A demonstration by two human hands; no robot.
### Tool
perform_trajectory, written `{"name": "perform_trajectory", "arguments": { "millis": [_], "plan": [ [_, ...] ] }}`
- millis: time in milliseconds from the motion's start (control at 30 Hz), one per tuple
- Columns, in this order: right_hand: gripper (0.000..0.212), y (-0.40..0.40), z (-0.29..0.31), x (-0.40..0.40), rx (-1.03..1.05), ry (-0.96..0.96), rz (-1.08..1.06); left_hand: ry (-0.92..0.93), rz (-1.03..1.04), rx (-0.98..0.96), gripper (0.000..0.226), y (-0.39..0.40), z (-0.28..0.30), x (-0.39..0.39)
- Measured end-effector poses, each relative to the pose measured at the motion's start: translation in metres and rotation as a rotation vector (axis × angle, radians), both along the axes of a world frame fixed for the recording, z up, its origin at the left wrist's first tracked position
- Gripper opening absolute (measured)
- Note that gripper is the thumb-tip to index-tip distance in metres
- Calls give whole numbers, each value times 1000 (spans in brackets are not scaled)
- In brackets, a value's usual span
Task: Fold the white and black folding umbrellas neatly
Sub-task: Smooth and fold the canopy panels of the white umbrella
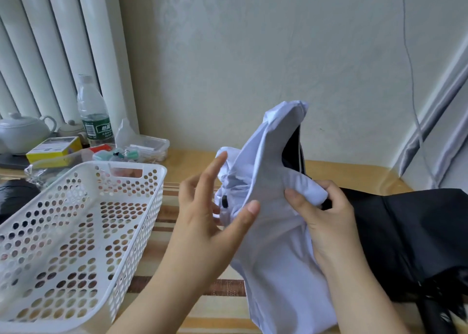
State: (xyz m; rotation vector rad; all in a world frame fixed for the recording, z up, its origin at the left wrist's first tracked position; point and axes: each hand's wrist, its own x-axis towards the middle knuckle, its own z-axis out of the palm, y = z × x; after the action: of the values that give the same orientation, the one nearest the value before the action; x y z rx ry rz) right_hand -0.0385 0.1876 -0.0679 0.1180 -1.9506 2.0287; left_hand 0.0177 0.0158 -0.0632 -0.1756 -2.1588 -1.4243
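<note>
- head view: the white umbrella is held up above the striped bench, near its right half, canopy loose and bunched.
- the right hand pinches a fold of its white fabric between thumb and curled fingers.
- the left hand is spread wide, thumb touching the fabric.
- the black umbrella lies on the bench at the right edge.
- a white perforated basket sits at the left.
</note>
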Motion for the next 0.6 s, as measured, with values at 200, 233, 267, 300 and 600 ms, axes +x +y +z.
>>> {"name": "perform_trajectory", "arguments": {
  "millis": [200,233,267,300,600],
  "plan": [
    [32,-19,4,9,184,58,-64,-100,159,-46,58,-3,-6,-4],
    [31,-21,4,10,190,64,-77,-135,178,15,59,-4,-7,-6],
    [30,-22,3,10,196,66,-81,-172,129,132,60,-6,-8,-6],
    [31,-22,3,10,202,63,-74,-197,47,268,59,-7,-8,-7],
    [44,-22,-1,11,243,14,147,-35,-6,449,12,-11,9,3]
  ]
}}
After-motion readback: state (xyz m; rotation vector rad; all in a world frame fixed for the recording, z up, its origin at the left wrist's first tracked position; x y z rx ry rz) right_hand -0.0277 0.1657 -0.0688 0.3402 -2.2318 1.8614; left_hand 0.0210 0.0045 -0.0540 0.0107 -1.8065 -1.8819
